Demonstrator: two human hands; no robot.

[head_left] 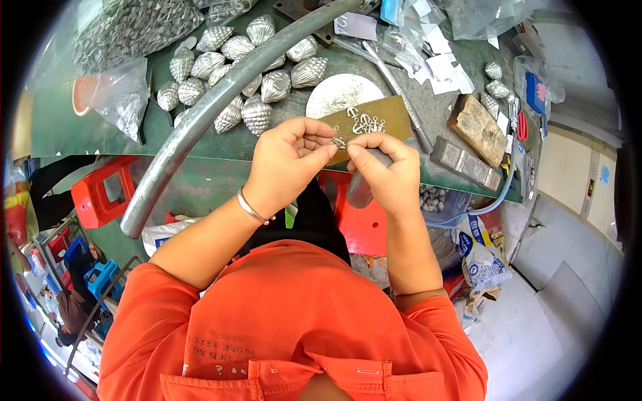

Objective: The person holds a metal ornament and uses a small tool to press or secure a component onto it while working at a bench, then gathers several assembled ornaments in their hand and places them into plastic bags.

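My left hand [284, 160] and my right hand [388, 174] meet at the table's front edge, thumbs and forefingers pinched. Between their fingertips is a small silver metal piece [339, 142], partly covered; its exact shape is hard to make out. Just beyond the fingers lies a brass-coloured plate [396, 115] bearing several small silver anchor charms [364, 123]. Under my right palm shows a smooth grey rounded bar [360, 192]; whether that hand grips it, I cannot tell. A round whitish disc [341, 90] sits partly beneath the plate.
A thick curved metal pipe [221, 100] arches across the table's left side. Behind it lie several ridged silver lumps [257, 113] and bags of small metal parts [127, 40]. To the right are a metal rod [401, 100], a worn block [478, 127] and a steel bar [466, 162].
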